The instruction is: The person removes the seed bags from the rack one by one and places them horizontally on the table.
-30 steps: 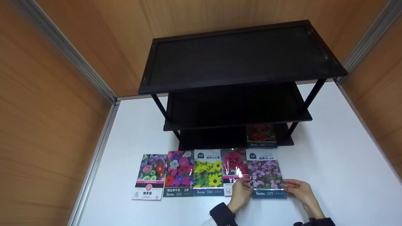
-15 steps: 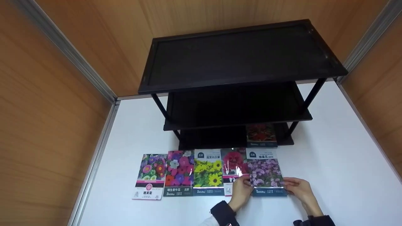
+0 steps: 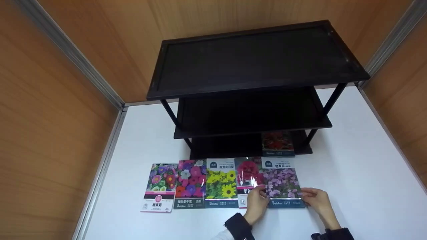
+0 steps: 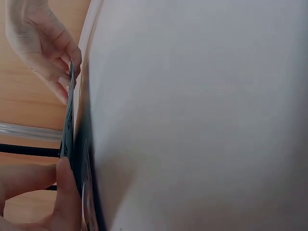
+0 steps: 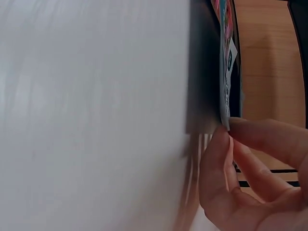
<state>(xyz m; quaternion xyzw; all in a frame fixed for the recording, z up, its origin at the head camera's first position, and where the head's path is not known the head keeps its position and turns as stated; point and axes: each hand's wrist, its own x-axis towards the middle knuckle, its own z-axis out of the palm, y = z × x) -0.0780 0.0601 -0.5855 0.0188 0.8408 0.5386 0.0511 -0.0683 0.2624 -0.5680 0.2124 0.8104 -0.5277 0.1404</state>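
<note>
Both hands hold a flower seed packet with light purple blossoms and a dark teal band along its bottom. In the head view my left hand pinches it near the lower left corner. The right hand grips its right edge low down, thumb and fingertip meeting on the edge in the right wrist view. Seen edge-on in the left wrist view, the packet stands off the white surface, with a shadow beside it. To its left a red-flower packet is partly covered by my left hand.
A black three-tier shelf stands behind; a packet with a dark red flower lies on its lowest tier. Further left are a yellow-flower packet, a pink-and-purple one and a mixed-flower one. Wood-look panels enclose the white table.
The light purple packet's lower edge has shifted slightly upward in the head view, and both hands have moved a little with it. The other packets stay where they were.
</note>
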